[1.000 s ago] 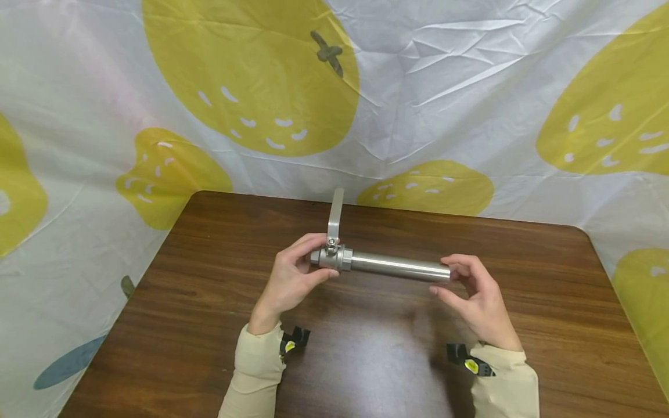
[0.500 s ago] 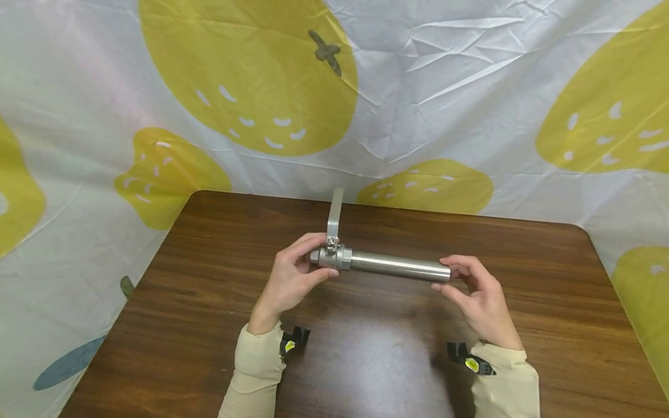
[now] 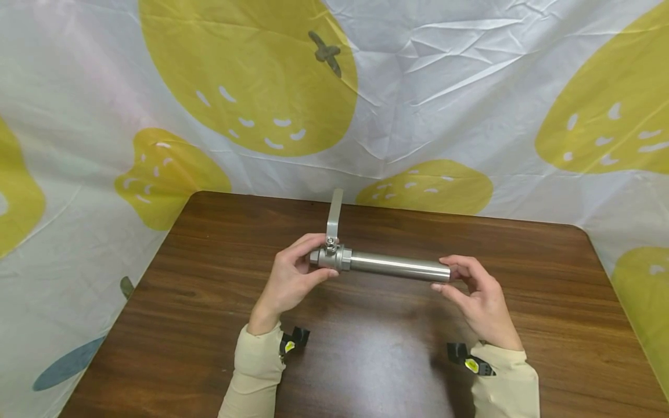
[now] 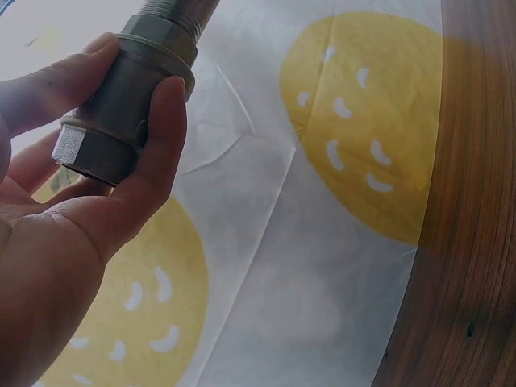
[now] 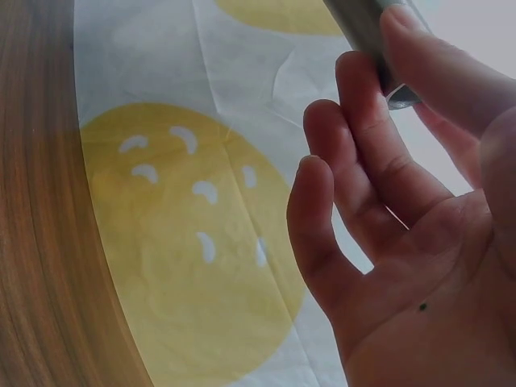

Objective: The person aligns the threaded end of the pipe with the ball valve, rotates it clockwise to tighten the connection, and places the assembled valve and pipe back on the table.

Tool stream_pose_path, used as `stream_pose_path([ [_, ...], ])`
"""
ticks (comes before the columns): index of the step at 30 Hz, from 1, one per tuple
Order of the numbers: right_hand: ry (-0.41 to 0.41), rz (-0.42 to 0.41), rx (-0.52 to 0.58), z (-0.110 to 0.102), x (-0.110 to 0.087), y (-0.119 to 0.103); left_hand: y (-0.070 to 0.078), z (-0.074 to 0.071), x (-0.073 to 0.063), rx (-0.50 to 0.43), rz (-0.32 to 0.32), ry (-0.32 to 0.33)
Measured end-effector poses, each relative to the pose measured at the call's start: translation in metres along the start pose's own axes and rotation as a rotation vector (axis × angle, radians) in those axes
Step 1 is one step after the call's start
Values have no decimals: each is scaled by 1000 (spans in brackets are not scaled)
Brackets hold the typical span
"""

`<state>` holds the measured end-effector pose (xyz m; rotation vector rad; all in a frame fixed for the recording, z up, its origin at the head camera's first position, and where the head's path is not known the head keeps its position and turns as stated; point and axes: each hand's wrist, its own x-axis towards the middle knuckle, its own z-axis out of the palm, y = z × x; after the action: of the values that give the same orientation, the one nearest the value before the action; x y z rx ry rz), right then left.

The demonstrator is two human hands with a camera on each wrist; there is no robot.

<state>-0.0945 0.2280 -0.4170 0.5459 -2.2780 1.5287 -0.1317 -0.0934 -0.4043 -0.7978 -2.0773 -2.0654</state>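
Thumb and fingers of the left hand are curled round the valve body, parted only by its thickness, while the right hand pinches the far end of the pipe with its fingertips. From where I stand, that looks like a sensible split: the lumpy, probably heavier end gets the fuller grip, and the plain tube needs just a light steadying touch. In the right wrist view the two outer fingers curl free of the metal.

Behind everything hangs a white cloth printed with yellow fruit, wrapping the back and sides, presumably to screen off the surroundings. Within it sits the wooden table. Valve and pipe, joined end to end, lie nearly level across the middle, seemingly held above the wood, the pipe running toward the right hand.

Of the smaller parts, the flat lever points away from the person, square to the pipe, so it sticks out past the left fingers. Small black devices sit at both cuffs, likely aimed at the fingers. Smaller yet are the hex end by the left palm, some threads showing at the joint, and the nut fixing the lever.
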Motion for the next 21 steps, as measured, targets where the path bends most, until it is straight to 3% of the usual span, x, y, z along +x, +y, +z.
stream_pose_path([
  [21,-11,32,-23,-1,0,-1,1,0,0,5,-1,0],
])
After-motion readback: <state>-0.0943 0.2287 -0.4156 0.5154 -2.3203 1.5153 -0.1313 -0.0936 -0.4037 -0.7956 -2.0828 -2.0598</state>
